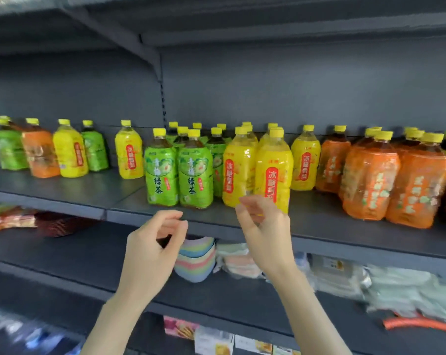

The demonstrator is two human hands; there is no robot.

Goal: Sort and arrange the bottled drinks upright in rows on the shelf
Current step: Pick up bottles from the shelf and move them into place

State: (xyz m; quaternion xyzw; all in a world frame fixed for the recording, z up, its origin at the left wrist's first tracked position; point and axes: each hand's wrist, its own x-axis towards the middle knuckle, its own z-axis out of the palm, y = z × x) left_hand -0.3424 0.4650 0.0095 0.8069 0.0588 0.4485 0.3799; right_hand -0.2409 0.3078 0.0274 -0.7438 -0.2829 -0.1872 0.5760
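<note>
Bottled drinks with yellow caps stand upright on the grey shelf (pixel 70 193). Green-label bottles (pixel 178 172) stand in rows at the middle, yellow-label bottles (pixel 273 175) beside them, orange-label bottles (pixel 393 185) at the right. A mixed loose line of green, orange and yellow bottles (pixel 55 149) stands further back at the left, with one lone yellow bottle (pixel 129 152). My left hand (pixel 152 247) hovers below the shelf edge, fingers loosely curled, holding nothing. My right hand (pixel 263 226) hangs in front of the front yellow bottle, fingers loosely curled, empty.
A shelf board hangs above the bottles. The lower shelf holds stacked pastel bowls (pixel 196 260), plastic-wrapped packs (pixel 345 275), a dark basket (pixel 60 224) and an orange hose (pixel 422 322). Boxed goods (pixel 211 339) sit on the shelf below that.
</note>
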